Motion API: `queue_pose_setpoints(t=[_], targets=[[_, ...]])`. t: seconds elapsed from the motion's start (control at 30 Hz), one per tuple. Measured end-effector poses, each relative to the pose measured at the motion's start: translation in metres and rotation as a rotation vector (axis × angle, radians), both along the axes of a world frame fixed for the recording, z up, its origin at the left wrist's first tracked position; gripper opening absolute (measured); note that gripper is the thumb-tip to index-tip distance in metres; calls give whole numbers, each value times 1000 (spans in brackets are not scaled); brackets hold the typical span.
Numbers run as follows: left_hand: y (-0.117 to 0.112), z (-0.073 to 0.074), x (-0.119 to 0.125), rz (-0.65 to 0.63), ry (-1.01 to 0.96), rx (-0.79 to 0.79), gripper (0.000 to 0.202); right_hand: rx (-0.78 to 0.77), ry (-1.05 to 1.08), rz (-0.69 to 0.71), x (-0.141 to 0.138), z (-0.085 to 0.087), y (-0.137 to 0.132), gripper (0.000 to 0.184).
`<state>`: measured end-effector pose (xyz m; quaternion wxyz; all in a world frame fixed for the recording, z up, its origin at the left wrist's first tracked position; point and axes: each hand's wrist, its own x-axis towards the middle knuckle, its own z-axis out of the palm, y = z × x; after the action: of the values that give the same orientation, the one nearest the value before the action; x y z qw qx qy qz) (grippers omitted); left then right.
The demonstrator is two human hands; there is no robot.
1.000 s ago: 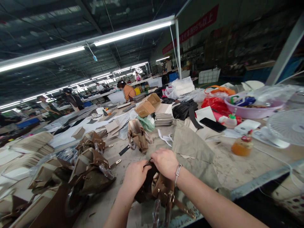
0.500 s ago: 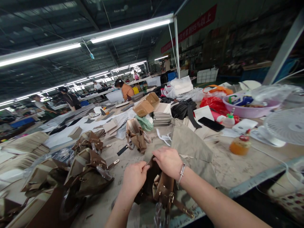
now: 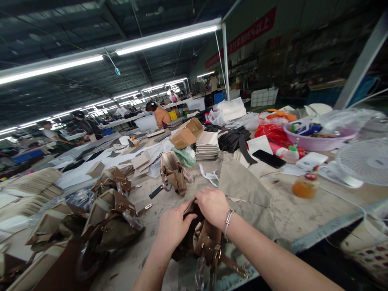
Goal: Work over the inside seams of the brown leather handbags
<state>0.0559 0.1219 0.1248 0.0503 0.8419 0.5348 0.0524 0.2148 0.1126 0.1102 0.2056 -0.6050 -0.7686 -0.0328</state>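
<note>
A brown handbag (image 3: 208, 239) with gold-coloured buckles and plastic-wrapped handles lies near the table's front edge. My left hand (image 3: 173, 227) grips its upper edge from the left, thumb and fingers on either side. Close beside it, my right hand (image 3: 212, 207), with a silver bracelet at the wrist, has its fingers curled over the same edge. The bag's inside is mostly dark and partly covered by my hands. Just beyond them stands a smaller-looking brown bag (image 3: 173, 173). Under and behind the right hand spreads a grey-green cloth (image 3: 245, 182).
Several brown bags (image 3: 113, 210) crowd the left side, near stacked beige panels (image 3: 33, 182). At right are a phone (image 3: 269, 158), a glue jar (image 3: 305, 186), a white fan (image 3: 365, 161) and a pink basin (image 3: 321, 139). A cardboard box (image 3: 187, 133) sits farther back. People work in the distance.
My left hand has opened its grip slightly, thumb now lower and fingers reaching farther along the bag's edge. My right hand has barely moved; the bag stays in place.
</note>
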Motion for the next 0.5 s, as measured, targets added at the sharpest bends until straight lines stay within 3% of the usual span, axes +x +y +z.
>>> queue_pose_setpoints(t=[0.1, 0.3, 0.5], targets=[[3, 3, 4, -4, 55, 9, 17, 1, 9, -6, -2, -1, 1, 10], [8, 2, 11, 57, 109, 63, 20, 26, 62, -1, 0, 2, -6, 3], [7, -5, 6, 100, 53, 73, 21, 148, 281, -13, 20, -2, -28, 26]])
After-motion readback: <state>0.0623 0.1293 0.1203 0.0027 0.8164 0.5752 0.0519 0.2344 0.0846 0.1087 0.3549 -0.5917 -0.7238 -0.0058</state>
